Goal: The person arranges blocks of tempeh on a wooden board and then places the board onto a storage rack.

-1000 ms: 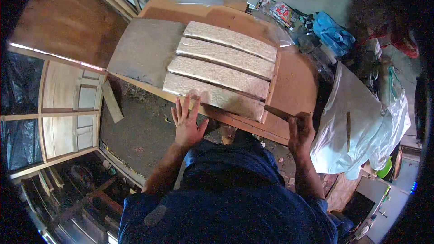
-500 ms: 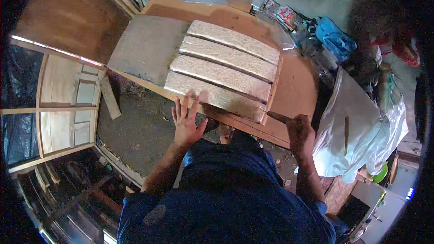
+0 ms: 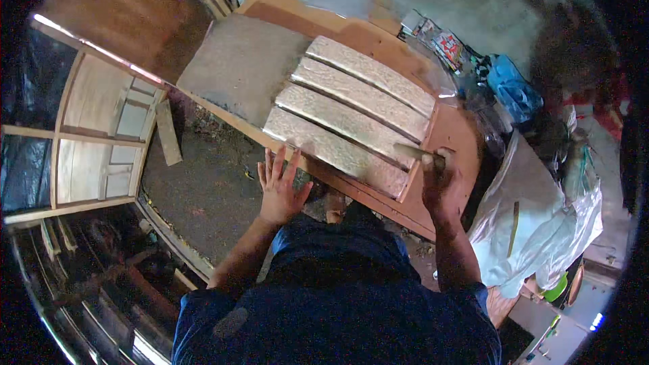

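While a brown stick-like tool [image 3: 412, 153] is gripped in the curled right hand [image 3: 441, 179], its tip near the right end of the second-nearest pale textured strip [image 3: 345, 122] (contact cannot be told), that strip could be scuffed or nudged askew if the tip were dragged. All four strips are laid side by side on the orange-brown board [image 3: 461, 142]; with the left hand [image 3: 280, 189] spread open, nothing grasped, fingertips at the nearest strip's [image 3: 334, 153] near edge, slipping could be caused by a sideways push.
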Demonstrator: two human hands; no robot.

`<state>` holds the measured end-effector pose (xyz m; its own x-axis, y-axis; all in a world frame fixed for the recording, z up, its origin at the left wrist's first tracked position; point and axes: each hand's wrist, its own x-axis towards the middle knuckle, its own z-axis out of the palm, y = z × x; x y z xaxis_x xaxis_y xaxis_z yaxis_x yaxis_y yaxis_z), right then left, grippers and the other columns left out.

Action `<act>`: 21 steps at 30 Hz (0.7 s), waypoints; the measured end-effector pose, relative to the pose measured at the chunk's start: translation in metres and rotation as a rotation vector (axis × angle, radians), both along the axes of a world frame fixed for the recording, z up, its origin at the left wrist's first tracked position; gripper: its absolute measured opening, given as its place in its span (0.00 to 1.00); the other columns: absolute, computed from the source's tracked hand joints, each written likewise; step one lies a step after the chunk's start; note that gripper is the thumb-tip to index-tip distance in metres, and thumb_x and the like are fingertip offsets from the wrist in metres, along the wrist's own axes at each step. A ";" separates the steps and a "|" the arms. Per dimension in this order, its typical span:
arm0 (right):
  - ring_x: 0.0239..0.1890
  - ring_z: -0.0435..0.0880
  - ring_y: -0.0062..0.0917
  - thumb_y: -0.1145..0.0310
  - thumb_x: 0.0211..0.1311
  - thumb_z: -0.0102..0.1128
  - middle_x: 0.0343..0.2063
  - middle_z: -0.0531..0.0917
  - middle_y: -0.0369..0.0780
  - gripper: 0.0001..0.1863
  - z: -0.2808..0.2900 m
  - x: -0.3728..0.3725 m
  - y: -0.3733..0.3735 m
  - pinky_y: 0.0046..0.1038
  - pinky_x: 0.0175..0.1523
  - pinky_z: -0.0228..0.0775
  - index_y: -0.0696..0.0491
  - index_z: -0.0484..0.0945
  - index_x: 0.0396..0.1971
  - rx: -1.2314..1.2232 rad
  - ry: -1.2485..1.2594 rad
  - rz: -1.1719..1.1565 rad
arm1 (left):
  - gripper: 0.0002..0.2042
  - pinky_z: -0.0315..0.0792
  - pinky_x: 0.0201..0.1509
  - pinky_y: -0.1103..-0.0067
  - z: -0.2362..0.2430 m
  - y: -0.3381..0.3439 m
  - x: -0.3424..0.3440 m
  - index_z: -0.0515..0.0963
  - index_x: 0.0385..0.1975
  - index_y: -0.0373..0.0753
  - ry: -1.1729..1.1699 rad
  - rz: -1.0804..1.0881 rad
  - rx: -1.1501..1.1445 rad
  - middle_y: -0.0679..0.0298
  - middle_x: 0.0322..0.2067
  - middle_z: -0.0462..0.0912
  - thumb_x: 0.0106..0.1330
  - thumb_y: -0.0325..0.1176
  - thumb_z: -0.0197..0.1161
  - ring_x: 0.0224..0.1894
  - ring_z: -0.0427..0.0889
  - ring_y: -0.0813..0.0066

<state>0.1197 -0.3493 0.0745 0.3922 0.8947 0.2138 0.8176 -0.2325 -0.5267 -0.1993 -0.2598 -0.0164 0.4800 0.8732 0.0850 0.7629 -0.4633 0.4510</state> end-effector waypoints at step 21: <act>0.33 0.85 0.41 0.65 0.65 0.60 0.30 0.82 0.49 0.15 -0.002 -0.073 0.115 0.37 0.38 0.75 0.54 0.71 0.46 0.134 0.147 0.225 | 0.29 0.37 0.68 0.36 -0.009 0.082 0.017 0.67 0.64 0.45 0.059 0.009 0.136 0.56 0.68 0.59 0.66 0.54 0.54 0.73 0.43 0.43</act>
<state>0.0468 -0.2344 0.0724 0.2230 0.9303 0.2914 0.7534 0.0253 -0.6571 -0.1823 -0.1777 -0.0251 0.4800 0.8598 0.1743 0.7906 -0.5101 0.3387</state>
